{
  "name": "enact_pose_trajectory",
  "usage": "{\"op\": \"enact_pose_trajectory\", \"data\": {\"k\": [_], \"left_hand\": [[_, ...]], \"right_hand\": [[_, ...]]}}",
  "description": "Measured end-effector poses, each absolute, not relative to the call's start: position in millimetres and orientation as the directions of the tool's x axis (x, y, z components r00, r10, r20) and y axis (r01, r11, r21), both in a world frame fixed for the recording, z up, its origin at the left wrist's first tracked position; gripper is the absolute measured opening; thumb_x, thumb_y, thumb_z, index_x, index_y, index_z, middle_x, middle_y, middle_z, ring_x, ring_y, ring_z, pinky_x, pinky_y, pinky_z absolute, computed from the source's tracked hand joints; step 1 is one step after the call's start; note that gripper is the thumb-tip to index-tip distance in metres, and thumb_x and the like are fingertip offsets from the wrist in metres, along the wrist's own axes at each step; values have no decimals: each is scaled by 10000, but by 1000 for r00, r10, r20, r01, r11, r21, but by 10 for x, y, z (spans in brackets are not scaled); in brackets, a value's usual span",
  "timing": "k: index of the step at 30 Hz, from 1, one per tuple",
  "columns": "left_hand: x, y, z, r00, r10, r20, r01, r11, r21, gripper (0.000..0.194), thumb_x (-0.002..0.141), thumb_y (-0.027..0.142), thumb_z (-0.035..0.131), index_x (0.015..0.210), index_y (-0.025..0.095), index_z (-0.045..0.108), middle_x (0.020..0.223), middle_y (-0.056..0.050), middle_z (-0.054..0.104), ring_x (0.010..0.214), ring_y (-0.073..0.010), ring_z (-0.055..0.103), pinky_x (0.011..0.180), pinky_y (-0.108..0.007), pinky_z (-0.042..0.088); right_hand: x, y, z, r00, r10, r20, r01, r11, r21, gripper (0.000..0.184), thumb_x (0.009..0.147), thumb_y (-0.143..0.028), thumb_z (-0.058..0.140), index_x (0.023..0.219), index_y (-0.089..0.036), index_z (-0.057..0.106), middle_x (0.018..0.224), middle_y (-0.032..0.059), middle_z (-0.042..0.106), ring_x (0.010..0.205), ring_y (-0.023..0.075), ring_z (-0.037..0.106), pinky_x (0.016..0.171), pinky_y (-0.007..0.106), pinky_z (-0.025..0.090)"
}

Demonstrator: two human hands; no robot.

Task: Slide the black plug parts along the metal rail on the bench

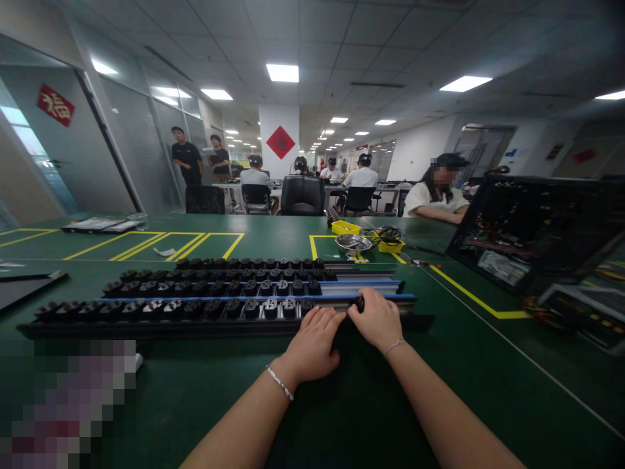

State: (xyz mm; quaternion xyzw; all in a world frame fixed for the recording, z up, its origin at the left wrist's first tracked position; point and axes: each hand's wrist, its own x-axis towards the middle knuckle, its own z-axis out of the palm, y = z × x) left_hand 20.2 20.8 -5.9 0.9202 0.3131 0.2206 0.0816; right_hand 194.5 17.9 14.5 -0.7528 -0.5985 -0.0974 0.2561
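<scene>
In the head view, a long black rail (161,327) lies across the table in front of me, holding a row of small black socket-like modules (251,309). More rails with similar modules lie just behind it. My left hand (315,342) rests on the front edge of the nearest rail, at the right end of its row, with the fingers laid out and the thumb apart. Close beside it, my right hand (378,319) pinches a small black module (360,303) over the bare right part of that rail. Its lower side is hidden by my fingers.
An open computer case (525,234) stands at the right, with a power supply unit (583,312) before it. Beyond the rails are a metal bowl (353,243), yellow trays (346,227) and black cables (388,235). A person (434,192) sits across the table.
</scene>
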Motion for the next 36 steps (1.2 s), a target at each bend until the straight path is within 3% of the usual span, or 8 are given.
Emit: {"op": "enact_pose_trajectory", "data": {"k": [10,23,36], "left_hand": [[226,303,-49,698,612,371,545,-791,279,697,662,209,569,1325,227,357,1350,-72,470,1290,-211,354,1122,-442,177],[315,289,-88,644,637,423,576,-768,279,576,718,217,546,1278,234,409,1292,-51,518,1251,-191,401,1126,-428,191],[288,288,-83,663,613,430,562,-787,256,615,709,207,555,1302,226,390,1311,-50,506,1251,-191,395,1132,-417,184]], "right_hand": [[1942,247,127,287,837,467,946,-171,-275,121,757,-295,464,843,-218,501,896,38,628,923,201,549,763,324,316],[1975,264,103,282,809,516,947,-149,-283,124,740,-284,472,836,-213,505,862,32,633,883,198,558,828,332,306],[1989,273,81,304,809,504,940,-170,-295,141,745,-276,466,859,-203,504,880,42,639,908,200,570,875,342,304]]}}
